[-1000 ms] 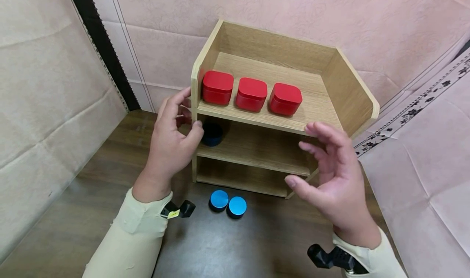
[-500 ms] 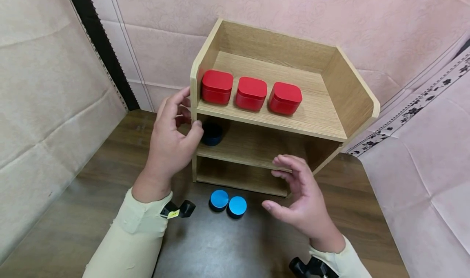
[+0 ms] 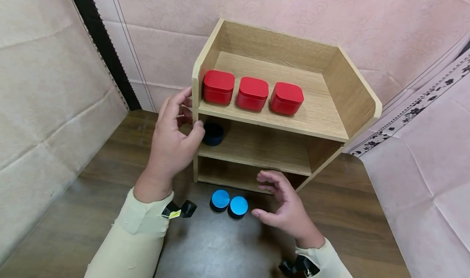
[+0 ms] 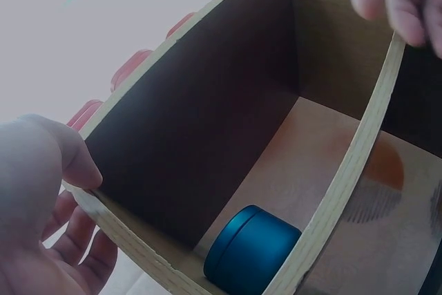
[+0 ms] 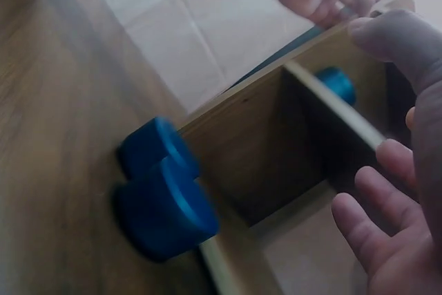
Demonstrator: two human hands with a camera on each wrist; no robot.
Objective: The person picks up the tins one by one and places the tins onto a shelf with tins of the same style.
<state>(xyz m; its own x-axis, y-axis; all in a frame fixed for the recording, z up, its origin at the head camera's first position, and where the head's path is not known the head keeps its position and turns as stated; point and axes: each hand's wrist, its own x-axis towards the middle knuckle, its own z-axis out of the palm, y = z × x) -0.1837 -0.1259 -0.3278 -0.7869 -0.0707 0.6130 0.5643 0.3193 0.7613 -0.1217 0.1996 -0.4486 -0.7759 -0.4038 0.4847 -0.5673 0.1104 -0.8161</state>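
Observation:
My left hand [image 3: 172, 137] grips the left side panel of a small wooden shelf [image 3: 271, 127], thumb at its front edge and fingers along the outside. Two round blue tins [image 3: 220, 199] stand side by side on the table in front of the shelf. Just right of them, my right hand [image 3: 280, 206] holds nothing, its thumb and fingers spread apart. Another round blue tin [image 4: 252, 250] sits at the left end of the middle tier, dark in the head view. On the top tier, three red rounded-square tins [image 3: 252, 93] stand in a row near the front edge.
The shelf stands at an angle on a dark wooden table [image 3: 121, 168]. Pale patterned cloth [image 3: 279, 9] hangs behind it and at both sides. The bottom tier [image 3: 224, 174] lies right behind the two tins.
My right hand has moved left and down from the shelf's right side to beside the two blue tins. My left hand has stayed on the side panel.

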